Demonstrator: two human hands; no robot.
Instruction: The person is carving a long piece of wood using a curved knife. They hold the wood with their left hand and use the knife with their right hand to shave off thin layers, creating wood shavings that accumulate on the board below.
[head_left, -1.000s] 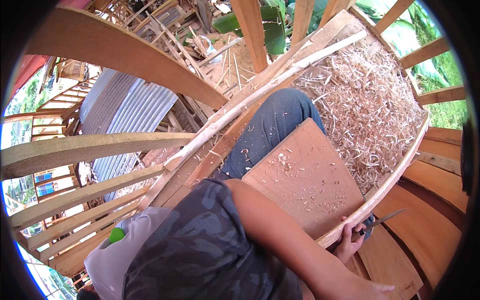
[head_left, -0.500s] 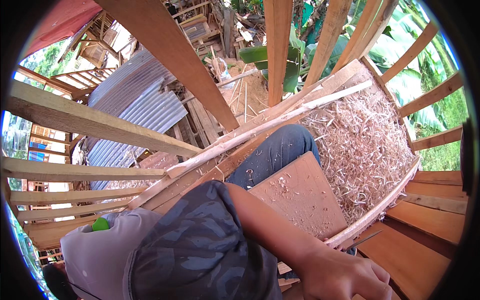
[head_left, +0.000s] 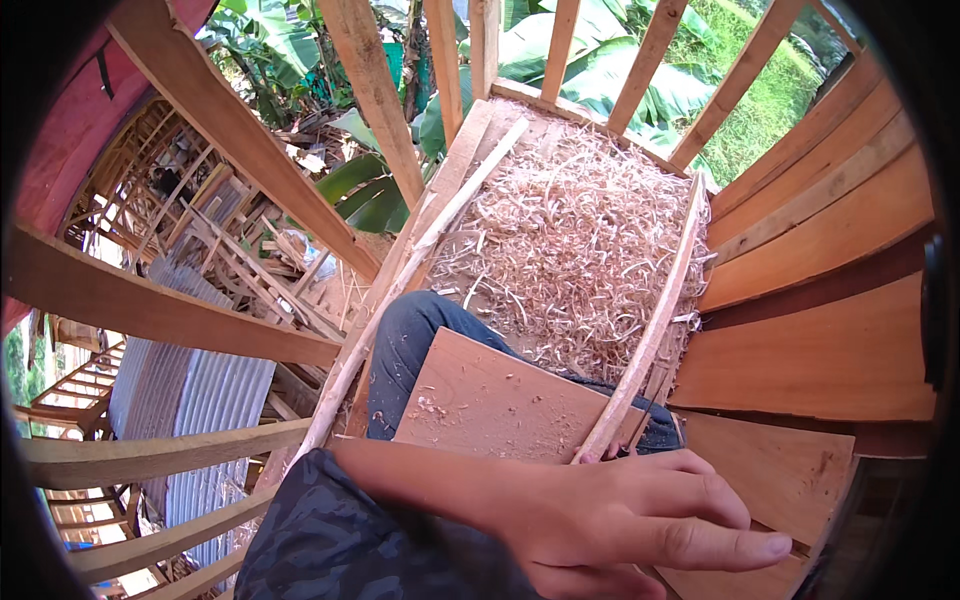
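Observation:
My left arm, in a dark camouflage sleeve, crosses from the lower left. My left hand (head_left: 620, 520) is back up, one finger stretched to the right and the others partly bent; I see nothing in it. Below my left wrist runs a long pale wood strip (head_left: 655, 330), its near end hidden by the arm. Beside the strip, fingertips of my right hand (head_left: 625, 447) show around a knife (head_left: 648, 415), of which only a thin dark blade is visible. The strip's lower part lies over a flat wooden board (head_left: 490, 400) on my lap, dotted with small chips.
Curled wood shavings (head_left: 590, 240) pile up beyond my knees. A second long strip (head_left: 400, 275) lies along the left railing. Upright wooden slats (head_left: 375, 100) surround me, with wide planks (head_left: 810, 350) at right. Corrugated metal sheets (head_left: 205, 410) and scrap timber lie outside, below left.
The view has swung to the right, so the shavings and board appear farther left. The left hand shows more fully now, its finger stretched out to the right.

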